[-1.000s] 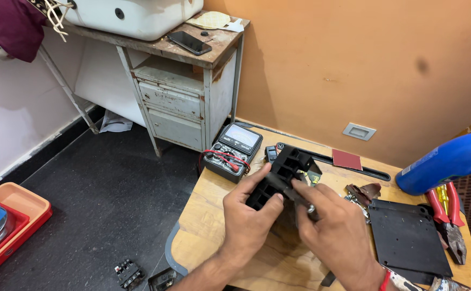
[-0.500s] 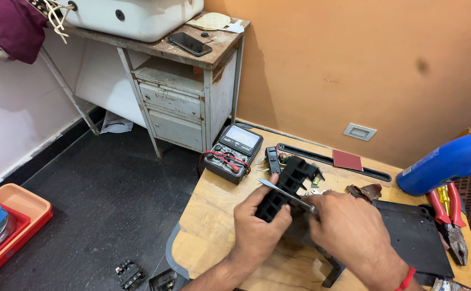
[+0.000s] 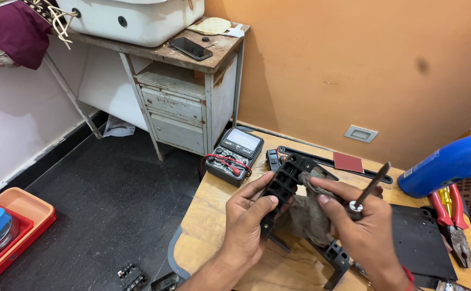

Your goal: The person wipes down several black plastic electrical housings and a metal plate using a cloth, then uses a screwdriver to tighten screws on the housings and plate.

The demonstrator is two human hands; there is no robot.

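Left hand (image 3: 243,223) grips one black frame (image 3: 284,186) — right hand (image 3: 362,229) pinches one cloth (image 3: 306,213), one screwdriver (image 3: 367,191).

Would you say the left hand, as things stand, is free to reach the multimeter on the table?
Probably not yet: the left hand grips the black plastic frame. The multimeter lies just beyond it on the table, with nothing between.

Black slotted plastic frame (image 3: 284,186); grey-brown cloth (image 3: 306,215); black multimeter (image 3: 234,155) with red leads; red-handled pliers (image 3: 451,215); blue bottle (image 3: 451,163); orange wall (image 3: 354,64); dark red card (image 3: 348,162); pale wooden table (image 3: 214,221).
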